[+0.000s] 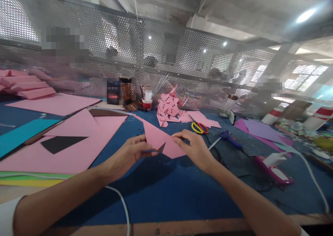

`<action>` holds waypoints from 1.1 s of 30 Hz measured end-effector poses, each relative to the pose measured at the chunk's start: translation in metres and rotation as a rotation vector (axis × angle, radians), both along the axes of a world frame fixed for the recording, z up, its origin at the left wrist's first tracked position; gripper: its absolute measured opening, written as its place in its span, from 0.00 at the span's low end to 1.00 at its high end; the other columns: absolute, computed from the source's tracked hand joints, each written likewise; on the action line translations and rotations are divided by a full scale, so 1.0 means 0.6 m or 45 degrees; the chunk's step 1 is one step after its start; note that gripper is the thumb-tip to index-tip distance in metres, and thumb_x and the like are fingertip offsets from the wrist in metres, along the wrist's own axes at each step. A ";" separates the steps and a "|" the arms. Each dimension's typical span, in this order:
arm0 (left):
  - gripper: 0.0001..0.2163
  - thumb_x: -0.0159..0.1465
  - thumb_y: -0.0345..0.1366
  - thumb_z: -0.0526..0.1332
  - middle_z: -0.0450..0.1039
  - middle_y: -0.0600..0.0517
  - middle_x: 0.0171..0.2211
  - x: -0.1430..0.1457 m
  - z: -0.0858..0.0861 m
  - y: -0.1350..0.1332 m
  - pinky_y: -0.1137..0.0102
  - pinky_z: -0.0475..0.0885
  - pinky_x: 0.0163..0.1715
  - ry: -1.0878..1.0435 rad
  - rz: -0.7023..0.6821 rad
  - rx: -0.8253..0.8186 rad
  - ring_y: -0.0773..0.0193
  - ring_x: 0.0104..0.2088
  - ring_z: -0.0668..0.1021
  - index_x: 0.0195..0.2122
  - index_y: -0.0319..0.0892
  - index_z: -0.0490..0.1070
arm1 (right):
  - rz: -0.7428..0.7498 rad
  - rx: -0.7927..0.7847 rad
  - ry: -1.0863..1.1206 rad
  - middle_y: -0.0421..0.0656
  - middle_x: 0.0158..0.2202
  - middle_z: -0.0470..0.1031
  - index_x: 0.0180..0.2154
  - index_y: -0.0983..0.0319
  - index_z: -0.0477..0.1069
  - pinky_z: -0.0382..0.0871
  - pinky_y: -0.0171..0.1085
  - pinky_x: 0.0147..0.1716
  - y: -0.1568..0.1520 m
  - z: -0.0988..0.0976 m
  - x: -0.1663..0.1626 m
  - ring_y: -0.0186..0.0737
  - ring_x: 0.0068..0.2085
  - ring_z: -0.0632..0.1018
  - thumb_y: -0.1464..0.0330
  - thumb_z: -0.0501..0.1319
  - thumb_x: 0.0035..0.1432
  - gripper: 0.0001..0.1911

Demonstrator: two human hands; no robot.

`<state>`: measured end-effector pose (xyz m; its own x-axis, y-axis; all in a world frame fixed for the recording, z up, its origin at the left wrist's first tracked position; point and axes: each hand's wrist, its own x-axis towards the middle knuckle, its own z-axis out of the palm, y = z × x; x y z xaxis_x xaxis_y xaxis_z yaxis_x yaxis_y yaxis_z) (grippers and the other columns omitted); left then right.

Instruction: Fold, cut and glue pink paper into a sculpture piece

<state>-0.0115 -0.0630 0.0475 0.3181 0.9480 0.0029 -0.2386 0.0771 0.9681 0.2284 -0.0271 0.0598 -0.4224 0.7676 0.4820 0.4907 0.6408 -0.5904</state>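
Between my two hands, above the blue tabletop, is a folded pink paper piece (158, 135) with a notch at its lower edge. My left hand (132, 151) pinches its left side, fingers closed on it. On the other side, my right hand (194, 146) grips the paper's right part between thumb and fingers. Beyond the hands stands a pink paper figure (169, 106) with dark dots. Scissors (199, 128) with yellow and red handles lie just past my right hand, and a blue glue gun (230, 139) rests to its right.
Pink sheets (104, 135) with a dark paper piece (63, 144) cover the left side, beside a teal strip (26, 135). A magenta power strip (274, 172), purple sheets (262, 130) and a white cable (309, 166) lie right. Jars and a red-white cup (147, 104) stand before the perforated metal screen (161, 45).
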 end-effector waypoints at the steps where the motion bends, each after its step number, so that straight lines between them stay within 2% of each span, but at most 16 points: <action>1: 0.12 0.61 0.36 0.70 0.83 0.45 0.47 0.000 -0.002 0.001 0.65 0.77 0.50 0.032 0.027 -0.009 0.57 0.46 0.82 0.45 0.41 0.83 | 0.003 0.005 -0.011 0.40 0.40 0.83 0.42 0.56 0.81 0.69 0.38 0.44 0.000 -0.001 0.000 0.40 0.42 0.80 0.67 0.62 0.69 0.08; 5: 0.14 0.58 0.39 0.75 0.84 0.45 0.41 -0.002 -0.015 0.006 0.68 0.77 0.46 0.149 0.099 -0.045 0.60 0.41 0.82 0.43 0.40 0.83 | 0.017 0.015 -0.059 0.41 0.39 0.82 0.43 0.56 0.81 0.68 0.40 0.45 0.001 -0.006 -0.001 0.41 0.42 0.80 0.67 0.63 0.69 0.08; 10: 0.14 0.54 0.40 0.77 0.83 0.47 0.37 -0.009 -0.022 0.014 0.67 0.76 0.46 0.142 0.185 -0.047 0.61 0.37 0.81 0.37 0.39 0.83 | 0.000 -0.025 -0.081 0.40 0.40 0.83 0.43 0.57 0.81 0.68 0.39 0.44 0.000 -0.006 -0.001 0.40 0.43 0.81 0.68 0.63 0.68 0.07; 16: 0.13 0.55 0.39 0.76 0.82 0.47 0.38 -0.016 -0.021 0.024 0.68 0.75 0.45 0.097 0.281 -0.029 0.61 0.39 0.81 0.38 0.39 0.81 | -0.073 -0.121 -0.083 0.40 0.41 0.83 0.41 0.58 0.79 0.70 0.39 0.42 0.005 -0.012 0.005 0.40 0.42 0.81 0.69 0.64 0.66 0.05; 19: 0.12 0.56 0.40 0.76 0.82 0.48 0.39 -0.018 -0.022 0.027 0.67 0.76 0.49 0.072 0.294 -0.052 0.59 0.43 0.82 0.36 0.40 0.80 | -0.123 -0.129 -0.011 0.40 0.38 0.81 0.39 0.59 0.79 0.71 0.38 0.41 0.011 -0.015 0.008 0.39 0.39 0.80 0.69 0.64 0.66 0.04; 21: 0.13 0.57 0.41 0.76 0.81 0.49 0.42 -0.019 -0.022 0.027 0.66 0.76 0.50 0.059 0.312 -0.083 0.59 0.46 0.82 0.38 0.42 0.79 | -0.169 -0.088 0.053 0.40 0.37 0.80 0.38 0.59 0.79 0.71 0.37 0.40 0.016 -0.017 0.010 0.38 0.38 0.79 0.69 0.65 0.66 0.04; 24: 0.15 0.56 0.43 0.77 0.81 0.50 0.41 -0.018 -0.021 0.022 0.68 0.77 0.46 0.078 0.302 -0.138 0.61 0.43 0.81 0.39 0.43 0.80 | -0.237 0.132 0.048 0.41 0.38 0.79 0.39 0.59 0.79 0.72 0.38 0.40 0.020 -0.023 0.011 0.38 0.39 0.79 0.70 0.65 0.66 0.03; 27: 0.18 0.53 0.47 0.77 0.83 0.45 0.39 -0.009 -0.019 0.012 0.66 0.78 0.44 0.119 0.188 -0.193 0.59 0.40 0.82 0.37 0.39 0.82 | -0.264 0.542 -0.161 0.42 0.39 0.78 0.44 0.59 0.78 0.70 0.42 0.46 0.013 -0.032 0.006 0.40 0.41 0.79 0.69 0.62 0.70 0.06; 30: 0.24 0.53 0.50 0.77 0.83 0.42 0.45 0.002 -0.018 0.002 0.63 0.78 0.48 0.123 0.062 -0.234 0.54 0.44 0.83 0.44 0.39 0.83 | -0.154 0.876 -0.442 0.43 0.39 0.79 0.49 0.61 0.77 0.65 0.48 0.56 -0.002 -0.040 -0.006 0.40 0.42 0.79 0.72 0.58 0.72 0.10; 33: 0.23 0.56 0.50 0.75 0.83 0.43 0.47 0.007 -0.020 -0.003 0.63 0.77 0.51 0.096 -0.004 -0.208 0.55 0.47 0.82 0.47 0.41 0.83 | -0.049 1.059 -0.596 0.43 0.38 0.80 0.48 0.64 0.76 0.63 0.49 0.59 -0.018 -0.042 -0.021 0.39 0.39 0.78 0.76 0.55 0.73 0.12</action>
